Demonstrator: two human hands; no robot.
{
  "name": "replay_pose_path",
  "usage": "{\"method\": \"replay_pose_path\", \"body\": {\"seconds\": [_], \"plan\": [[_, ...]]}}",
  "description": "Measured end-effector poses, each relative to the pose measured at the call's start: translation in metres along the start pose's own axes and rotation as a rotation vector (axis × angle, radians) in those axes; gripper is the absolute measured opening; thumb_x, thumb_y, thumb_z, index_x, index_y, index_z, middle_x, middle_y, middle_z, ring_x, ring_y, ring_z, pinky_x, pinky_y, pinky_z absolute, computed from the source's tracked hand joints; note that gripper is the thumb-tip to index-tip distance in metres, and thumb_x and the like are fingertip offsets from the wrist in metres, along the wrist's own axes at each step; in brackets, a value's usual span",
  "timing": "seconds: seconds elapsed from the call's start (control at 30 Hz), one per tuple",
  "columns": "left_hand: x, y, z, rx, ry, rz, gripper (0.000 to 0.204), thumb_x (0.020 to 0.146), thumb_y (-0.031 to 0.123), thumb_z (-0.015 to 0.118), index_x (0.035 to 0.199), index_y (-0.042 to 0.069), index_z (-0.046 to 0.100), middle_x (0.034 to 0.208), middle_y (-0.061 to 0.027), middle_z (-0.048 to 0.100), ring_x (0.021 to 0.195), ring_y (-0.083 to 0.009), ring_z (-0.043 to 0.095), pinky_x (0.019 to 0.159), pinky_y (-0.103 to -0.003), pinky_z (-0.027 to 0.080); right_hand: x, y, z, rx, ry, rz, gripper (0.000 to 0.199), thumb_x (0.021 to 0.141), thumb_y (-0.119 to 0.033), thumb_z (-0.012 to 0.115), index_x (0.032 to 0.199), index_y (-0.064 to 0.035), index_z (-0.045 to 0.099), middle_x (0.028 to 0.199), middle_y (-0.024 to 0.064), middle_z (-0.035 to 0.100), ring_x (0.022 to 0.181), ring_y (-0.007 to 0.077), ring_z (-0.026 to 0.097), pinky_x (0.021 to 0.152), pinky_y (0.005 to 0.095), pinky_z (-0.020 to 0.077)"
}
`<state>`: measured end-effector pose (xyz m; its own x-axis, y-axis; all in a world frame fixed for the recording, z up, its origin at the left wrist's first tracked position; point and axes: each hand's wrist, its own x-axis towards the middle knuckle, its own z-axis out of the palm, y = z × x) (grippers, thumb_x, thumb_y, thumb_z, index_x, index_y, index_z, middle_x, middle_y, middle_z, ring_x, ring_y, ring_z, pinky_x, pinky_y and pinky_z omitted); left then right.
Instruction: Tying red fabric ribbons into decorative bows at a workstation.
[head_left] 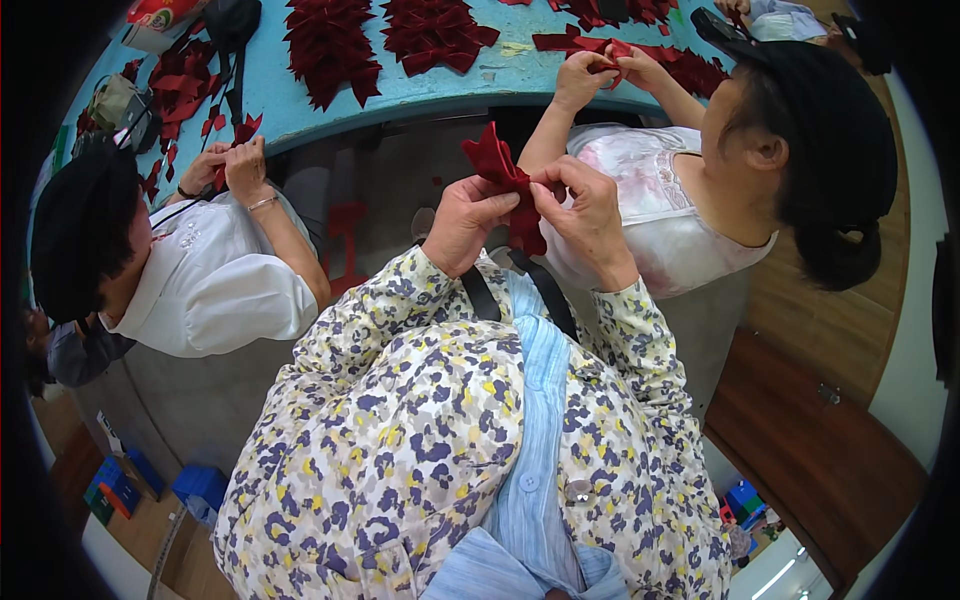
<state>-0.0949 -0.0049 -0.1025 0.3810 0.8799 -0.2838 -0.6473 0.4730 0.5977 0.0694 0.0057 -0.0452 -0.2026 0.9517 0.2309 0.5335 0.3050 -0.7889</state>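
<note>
Between my two hands, in front of my chest, is a dark red velvet bow (492, 160) with notched ends. My left hand (468, 218) pinches its middle from the left, thumb on top. From the right, my right hand (588, 208) pinches the bow's centre between thumb and index finger. One tail points up and away from me, and the other hangs down between the hands. My fingers hide the middle of the bow, so I cannot see how it is fastened.
Ahead stands a blue table (420, 110) bearing rows of red bows (330, 50) and scattered red pieces. A co-worker in white (210, 270) sits at left, another in a pale patterned top (650, 190) at right; both handle red fabric. A red stool frame (347, 240) stands beneath.
</note>
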Motion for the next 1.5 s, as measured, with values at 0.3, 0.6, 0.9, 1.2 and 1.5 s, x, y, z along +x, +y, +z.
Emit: {"method": "replay_pose_path", "body": {"seconds": [0.3, 0.6, 0.9, 1.2, 1.5], "plan": [[-0.003, 0.005, -0.005, 0.049, -0.026, -0.081, 0.020, 0.082, 0.000, 0.061, 0.101, -0.001, 0.060, 0.098, -0.0079, 0.065, 0.090, -0.0148, 0.062, 0.084, -0.030, 0.049, 0.001, -0.002, 0.002, -0.025, -0.064, -0.041, 0.004, 0.073, -0.003, 0.062, 0.075, 0.0002, 0.060, 0.068, 0.0074, 0.058, 0.057, 0.0175, 0.056, 0.052, 0.0272, 0.0435], [-0.006, 0.002, -0.004, -0.173, 0.034, -0.119, 0.024, 0.082, 0.000, 0.062, 0.105, 0.002, 0.056, 0.101, -0.0086, 0.062, 0.093, -0.0197, 0.062, 0.082, -0.036, 0.052, -0.001, 0.017, 0.008, 0.137, 0.131, 0.160, 0.005, 0.078, -0.004, 0.061, 0.078, 0.0013, 0.060, 0.067, 0.0042, 0.058, 0.057, 0.0083, 0.052, 0.050, 0.0236, 0.0397], [-0.007, 0.010, -0.004, -0.173, 0.073, -0.052, 0.026, 0.083, -0.002, 0.061, 0.107, 0.001, 0.054, 0.103, -0.0104, 0.061, 0.095, -0.0226, 0.062, 0.083, -0.037, 0.054, -0.015, -0.014, 0.009, -0.066, 0.053, -0.035, 0.017, 0.081, -0.011, 0.065, 0.092, 0.0005, 0.062, 0.075, 0.0062, 0.062, 0.069, 0.0125, 0.059, 0.061, 0.0253, 0.0462], [-0.021, 0.020, 0.000, 0.454, 0.122, 0.400, 0.058, 0.076, 0.004, 0.069, 0.126, 0.004, 0.040, 0.120, -0.0091, 0.052, 0.109, -0.0219, 0.053, 0.090, -0.036, 0.045, -0.026, -0.005, 0.005, 0.005, 0.073, 0.049, 0.010, 0.076, -0.003, 0.066, 0.084, -0.0011, 0.060, 0.075, 0.0077, 0.061, 0.064, 0.0183, 0.058, 0.058, 0.0290, 0.0449], [-0.010, 0.032, 0.021, 1.231, -0.052, 0.500, 0.019, 0.071, 0.001, 0.071, 0.085, 0.002, 0.059, 0.078, -0.0047, 0.059, 0.069, -0.0096, 0.058, 0.064, -0.025, 0.046, -0.024, -0.013, -0.015, -0.347, 0.207, -0.394, 0.018, 0.067, -0.005, 0.073, 0.077, -0.0072, 0.058, 0.084, 0.0042, 0.062, 0.076, 0.0229, 0.059, 0.069, 0.0356, 0.0426]]}}
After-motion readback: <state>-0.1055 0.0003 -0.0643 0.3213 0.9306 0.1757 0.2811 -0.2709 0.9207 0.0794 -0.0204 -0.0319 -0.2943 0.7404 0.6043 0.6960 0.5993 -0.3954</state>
